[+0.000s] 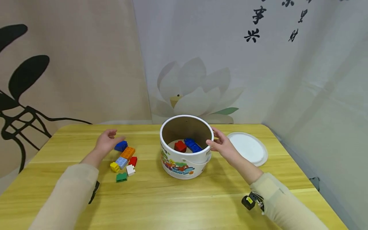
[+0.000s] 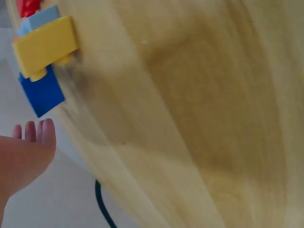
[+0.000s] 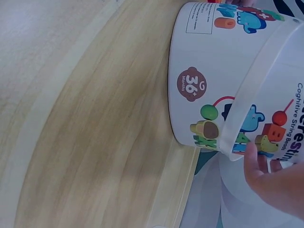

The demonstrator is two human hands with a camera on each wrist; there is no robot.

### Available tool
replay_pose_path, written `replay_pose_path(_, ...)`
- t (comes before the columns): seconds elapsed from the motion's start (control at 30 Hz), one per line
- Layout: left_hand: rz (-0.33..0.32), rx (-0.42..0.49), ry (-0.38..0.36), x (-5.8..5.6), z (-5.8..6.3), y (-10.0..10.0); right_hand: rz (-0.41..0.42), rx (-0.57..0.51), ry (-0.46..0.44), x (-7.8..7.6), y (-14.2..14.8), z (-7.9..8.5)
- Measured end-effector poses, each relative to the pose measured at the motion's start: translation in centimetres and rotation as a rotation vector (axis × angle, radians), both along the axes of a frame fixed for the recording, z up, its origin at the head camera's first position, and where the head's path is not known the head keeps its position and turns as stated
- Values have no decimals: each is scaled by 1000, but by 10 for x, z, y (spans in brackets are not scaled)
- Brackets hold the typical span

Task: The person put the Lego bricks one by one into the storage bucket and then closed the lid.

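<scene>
A white round bucket with printed pictures stands upright on the table, holding a red block and blue blocks. At its right side my right hand touches the outer wall near the rim, thumb and fingers spread along it; the right wrist view shows this hand outside the wall. My left hand hovers at the far left beside a blue block, fingers loosely bent around nothing. Near it lie orange, light blue, yellow, red, white and green blocks.
A white round lid lies on the wooden table, right of the bucket and beyond the right forearm. Behind the table's far edge hangs a printed cloth backdrop. A grey-white cloth hangs along the right side.
</scene>
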State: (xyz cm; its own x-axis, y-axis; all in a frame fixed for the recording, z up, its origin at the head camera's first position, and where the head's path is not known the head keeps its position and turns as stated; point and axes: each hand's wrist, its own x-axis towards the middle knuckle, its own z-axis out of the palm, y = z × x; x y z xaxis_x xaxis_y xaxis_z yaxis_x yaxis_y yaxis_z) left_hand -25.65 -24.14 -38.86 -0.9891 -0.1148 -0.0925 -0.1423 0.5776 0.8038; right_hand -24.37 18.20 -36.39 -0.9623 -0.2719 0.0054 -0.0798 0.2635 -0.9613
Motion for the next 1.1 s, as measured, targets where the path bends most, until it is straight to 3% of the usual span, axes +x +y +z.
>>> replay_pose_path(0.3,-26,-81,-98,7,-16,-9,-1,4,4,1,-2,2)
replay_pose_path(0.57,-34,-115,-109,11,-17,-13,1,2,3,2,-3,3)
replay_pose_path(1.1,-85,-57,-48,14,15,-14,4,15,12,-1,0,0)
